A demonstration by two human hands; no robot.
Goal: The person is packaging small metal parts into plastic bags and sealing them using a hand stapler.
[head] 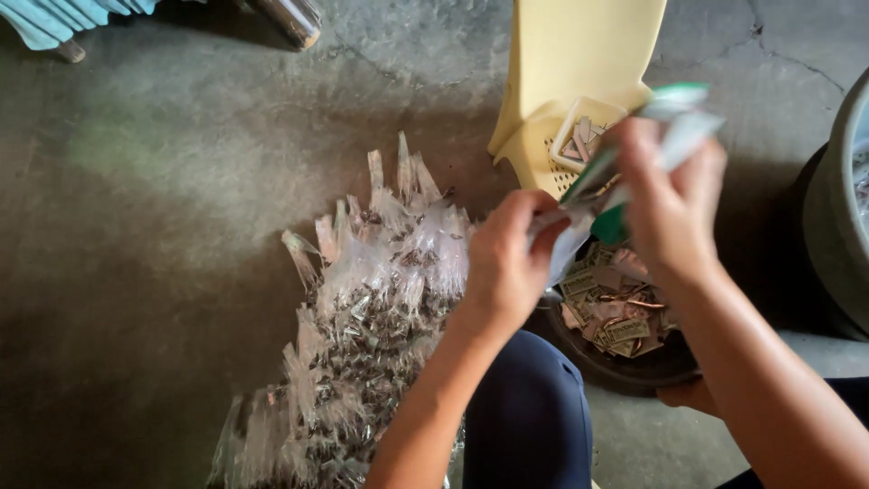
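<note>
Right hand (672,204) raised at centre right, seen from the back, fingers curled closed around one end of a small green and white packet (665,136); upper tip of that packet poking out above the knuckles, blurred. Left hand (505,267) just beside and slightly lower, fingers and thumb pinched shut on the other end of the same packet, pale wrapper drooping below the grip. Both hands close together, packet stretched slantwise between them, well above the floor. Directly beneath the hands, a dark round bowl (625,367) on the ground, filled with small flat tan and pinkish labelled pieces (611,312), some overlapping, details too small to make out. Behind the hands, a pale yellow plastic stool (566,72), with a little perforated tray part holding a few more pale pieces (584,140). Left of the left forearm, a large heap of clear plastic wrappers (362,335) with dark specks inside, twisted ends sticking upward, spread across the grey concrete floor (154,226). Between the forearms at the bottom edge, a knee in dark blue cloth (529,417). At the far right edge, the curved side of a grey tub (833,226), only partly in view. At the top left corner, a bit of light blue fabric (63,16) and a shiny metal leg (294,20) close by.
</note>
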